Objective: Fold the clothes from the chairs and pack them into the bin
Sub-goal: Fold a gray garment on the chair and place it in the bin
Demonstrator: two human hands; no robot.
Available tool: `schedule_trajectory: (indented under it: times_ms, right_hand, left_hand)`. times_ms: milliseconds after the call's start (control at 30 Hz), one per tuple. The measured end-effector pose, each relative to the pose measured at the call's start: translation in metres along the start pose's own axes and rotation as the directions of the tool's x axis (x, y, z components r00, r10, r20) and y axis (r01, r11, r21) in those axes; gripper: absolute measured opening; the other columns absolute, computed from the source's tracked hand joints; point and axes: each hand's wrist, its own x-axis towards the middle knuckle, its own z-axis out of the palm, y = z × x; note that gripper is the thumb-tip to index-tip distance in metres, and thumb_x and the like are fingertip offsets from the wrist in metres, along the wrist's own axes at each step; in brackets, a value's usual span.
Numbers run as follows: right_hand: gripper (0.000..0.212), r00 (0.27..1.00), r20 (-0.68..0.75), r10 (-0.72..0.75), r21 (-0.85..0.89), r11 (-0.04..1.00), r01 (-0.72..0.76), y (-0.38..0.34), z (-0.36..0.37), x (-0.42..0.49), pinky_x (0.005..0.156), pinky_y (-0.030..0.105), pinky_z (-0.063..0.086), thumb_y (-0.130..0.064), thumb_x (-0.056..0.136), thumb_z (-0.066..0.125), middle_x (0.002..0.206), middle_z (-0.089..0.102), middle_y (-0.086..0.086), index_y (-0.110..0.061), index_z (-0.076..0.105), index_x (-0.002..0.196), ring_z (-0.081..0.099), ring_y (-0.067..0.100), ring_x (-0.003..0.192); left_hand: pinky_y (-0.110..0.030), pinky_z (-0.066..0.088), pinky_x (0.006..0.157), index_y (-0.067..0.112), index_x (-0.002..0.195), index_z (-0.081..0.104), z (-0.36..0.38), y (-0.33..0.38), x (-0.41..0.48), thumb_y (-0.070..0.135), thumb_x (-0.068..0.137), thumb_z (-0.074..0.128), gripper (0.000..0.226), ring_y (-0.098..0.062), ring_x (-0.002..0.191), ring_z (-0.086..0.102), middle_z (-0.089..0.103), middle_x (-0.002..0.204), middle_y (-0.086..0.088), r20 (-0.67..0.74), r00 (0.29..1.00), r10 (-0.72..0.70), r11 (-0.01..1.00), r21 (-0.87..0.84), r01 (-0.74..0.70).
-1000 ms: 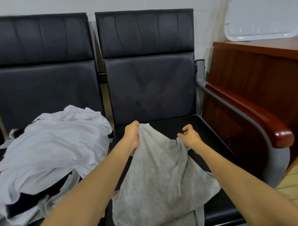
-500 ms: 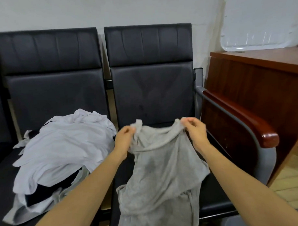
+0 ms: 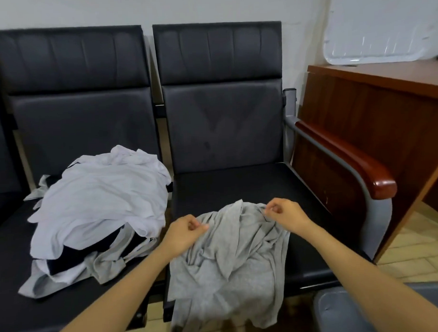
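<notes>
Two bare hands are holding a crumpled grey shirt (image 3: pixel 229 269) on the seat of a black chair (image 3: pixel 238 185).

At about 6 o'clock the shirt is lying on the front of the right-hand seat, its lower part hanging over the seat edge. The left hand (image 3: pixel 184 233) is pinching the shirt's top edge with curled fingers. The right hand (image 3: pixel 286 214), just toward 1 o'clock from it, is pinching the same edge, fingers also curled. At 9 o'clock a pile of clothes (image 3: pixel 99 194), white, dark and grey, is sitting on the neighbouring chair (image 3: pixel 82 121). At 3 o'clock a wooden desk (image 3: pixel 384 105) is standing beside the armrest (image 3: pixel 349 161). At 5 o'clock a corner of a grey bin (image 3: pixel 335 313) is showing under the right forearm.
</notes>
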Motion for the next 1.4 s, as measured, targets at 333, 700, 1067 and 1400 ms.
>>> schedule_trajectory:
  times_ms: [333,700,1067,1400]
  right_hand:
    - [0.034,0.994,0.043,0.105,-0.142,0.985,-0.098,-0.018,0.053,0.039,0.089,0.035,0.047,-0.033,0.091,0.059,0.112,0.059,0.008,-0.012,0.059,0.118,0.054,0.027,0.110]
    - [0.020,0.990,-0.064,-0.124,0.149,0.980,0.132,-0.001,-0.003,-0.006,0.056,0.012,0.040,-0.003,0.085,0.058,0.077,0.055,-0.001,-0.021,0.051,0.079,0.050,0.011,0.067]
    - [0.011,0.968,0.121,-0.221,-0.426,0.869,0.252,-0.002,0.011,-0.026,0.067,0.030,0.045,-0.030,0.094,0.053,0.089,0.060,-0.002,-0.021,0.058,0.095,0.059,0.020,0.083]
    - [0.008,0.967,0.124,-0.221,-0.282,0.927,0.248,-0.026,-0.052,-0.049,0.077,0.036,0.051,-0.017,0.088,0.066,0.089,0.063,0.000,-0.020,0.064,0.096,0.061,0.020,0.085]
  left_hand:
    - [-0.039,0.045,0.091,0.021,0.108,0.050,0.052,0.029,-0.037,0.071,0.073,0.061,0.061,-0.022,0.105,0.047,0.045,0.115,0.002,0.271,0.960,0.078,0.823,0.526,-0.215]
    - [-0.028,0.041,0.069,0.018,0.082,0.053,-0.003,0.008,-0.021,0.019,0.092,0.059,0.012,-0.014,0.075,0.052,0.056,0.078,0.000,-0.020,0.999,0.028,0.969,-0.245,-0.031]
    - [-0.031,0.045,0.098,0.015,0.132,0.032,-0.011,-0.012,-0.053,0.027,0.056,0.088,0.095,-0.019,0.119,0.050,0.049,0.128,-0.002,0.362,0.932,-0.003,1.000,0.000,0.003]
    - [-0.030,0.041,0.066,0.021,0.080,0.037,-0.041,-0.003,-0.062,0.006,0.095,0.045,0.023,-0.021,0.079,0.050,0.049,0.082,-0.004,-0.217,0.972,-0.090,0.971,-0.235,0.038]
